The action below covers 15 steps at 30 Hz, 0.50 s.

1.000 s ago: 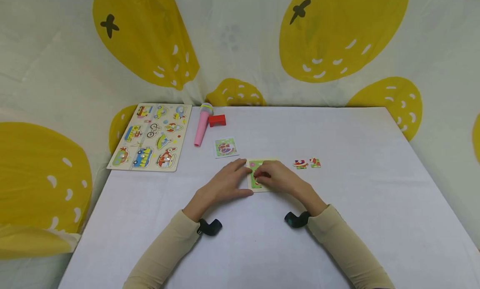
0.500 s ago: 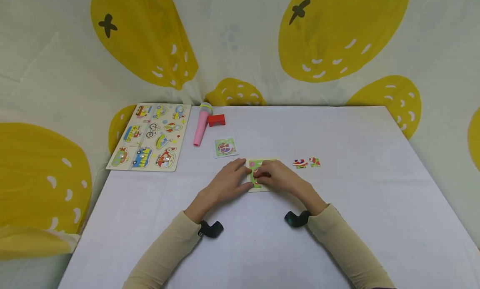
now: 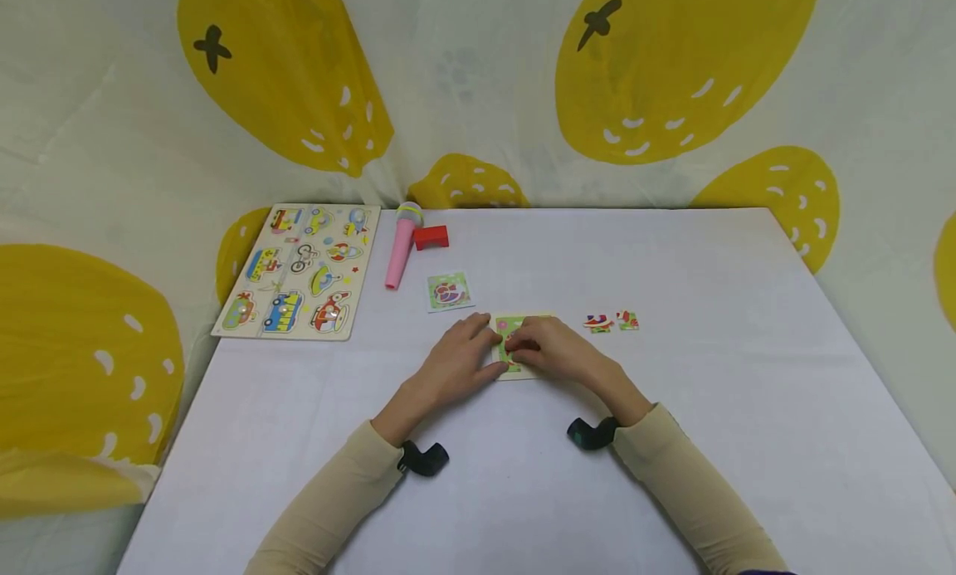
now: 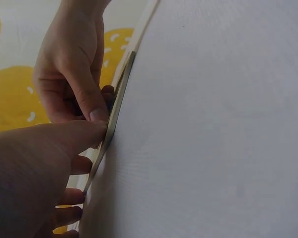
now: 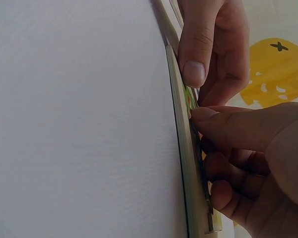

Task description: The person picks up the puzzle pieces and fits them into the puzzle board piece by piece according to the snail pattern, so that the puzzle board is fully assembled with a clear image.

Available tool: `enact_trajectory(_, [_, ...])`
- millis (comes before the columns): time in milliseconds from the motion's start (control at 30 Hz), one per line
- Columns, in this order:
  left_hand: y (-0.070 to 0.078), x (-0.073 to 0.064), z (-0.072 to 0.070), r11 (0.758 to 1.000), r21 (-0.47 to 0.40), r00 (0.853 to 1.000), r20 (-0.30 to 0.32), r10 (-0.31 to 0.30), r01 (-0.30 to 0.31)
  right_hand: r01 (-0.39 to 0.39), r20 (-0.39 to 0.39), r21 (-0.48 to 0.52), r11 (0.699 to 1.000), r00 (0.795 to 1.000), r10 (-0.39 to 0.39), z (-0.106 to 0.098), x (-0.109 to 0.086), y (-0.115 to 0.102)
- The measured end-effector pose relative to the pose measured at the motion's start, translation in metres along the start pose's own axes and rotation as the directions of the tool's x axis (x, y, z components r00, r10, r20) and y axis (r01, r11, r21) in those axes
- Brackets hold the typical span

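Under both hands on the white table lies a small puzzle board (image 3: 515,377) with a pale rim and a green picture. My left hand (image 3: 457,359) rests along the board's left side, fingers extended over its edge and thumb at the lower corner. Bent over the middle of the board, my right hand (image 3: 556,348) pinches a small puzzle piece, mostly hidden by the fingers. In the right wrist view its thumb and fingers meet low on the board's face. Two loose puzzle pieces, one with a red and purple print (image 3: 598,323) and a smaller one (image 3: 627,320), lie to the right.
A square picture card (image 3: 450,292) lies beyond my left hand. Farther back are a pink toy microphone (image 3: 401,251) and a red block (image 3: 431,238). A large vehicle puzzle board (image 3: 295,274) lies at the back left. A patterned cloth (image 3: 485,77) hangs behind the table.
My left thumb has moved slightly up and in, onto the board's lower left part. The right fingers have shifted only slightly over the board. The loose pieces have stayed put.
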<state>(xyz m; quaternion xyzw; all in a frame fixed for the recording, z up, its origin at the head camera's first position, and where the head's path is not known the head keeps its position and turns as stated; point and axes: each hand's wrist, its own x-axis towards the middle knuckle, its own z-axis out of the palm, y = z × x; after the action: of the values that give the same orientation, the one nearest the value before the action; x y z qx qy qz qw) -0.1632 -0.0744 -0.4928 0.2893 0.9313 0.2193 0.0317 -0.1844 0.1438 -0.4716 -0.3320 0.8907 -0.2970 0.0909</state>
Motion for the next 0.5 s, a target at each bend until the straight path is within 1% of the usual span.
enact_trajectory(133, [-0.001, 0.000, 0.000, 1.000, 0.004, 1.000, -0.003, 0.002, -0.002, -0.009, 0.005, -0.002, 1.000, 1.000, 0.009, 0.000, 0.000, 0.000])
enact_trajectory(300, [-0.001, 0.000, 0.001, 1.000, 0.006, 1.000, 0.006, -0.009, 0.008, -0.059, 0.014, 0.026, 0.998, 0.998, 0.059, -0.002, 0.000, -0.001])
enact_trajectory(500, [-0.001, 0.000, 0.001, 1.000, 0.015, 1.000, 0.018, -0.016, 0.016, -0.117, -0.016, 0.032, 0.993, 0.993, 0.118, -0.012, -0.004, 0.000])
